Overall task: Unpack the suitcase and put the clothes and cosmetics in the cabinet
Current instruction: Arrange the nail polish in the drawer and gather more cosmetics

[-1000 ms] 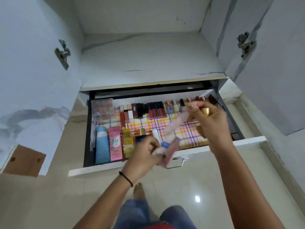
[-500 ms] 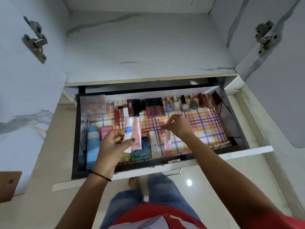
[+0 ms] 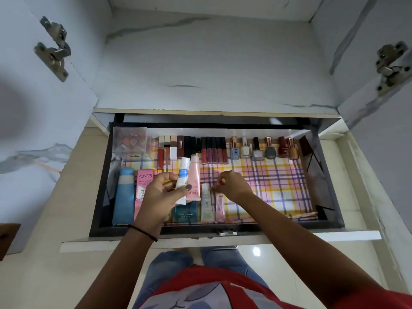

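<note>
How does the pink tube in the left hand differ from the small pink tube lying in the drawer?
The held pink tube is gripped by the left hand beside a white tube; the small pink tube lies on the drawer's checked liner. The held one looks wider and bears dark lettering. Both are pink, pointing front to back.

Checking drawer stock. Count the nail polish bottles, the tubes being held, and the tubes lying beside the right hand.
Nail polish bottles: 6
Held tubes, in the left hand: 2
Lying tubes, beside the right hand: 2
Total: 10
</note>
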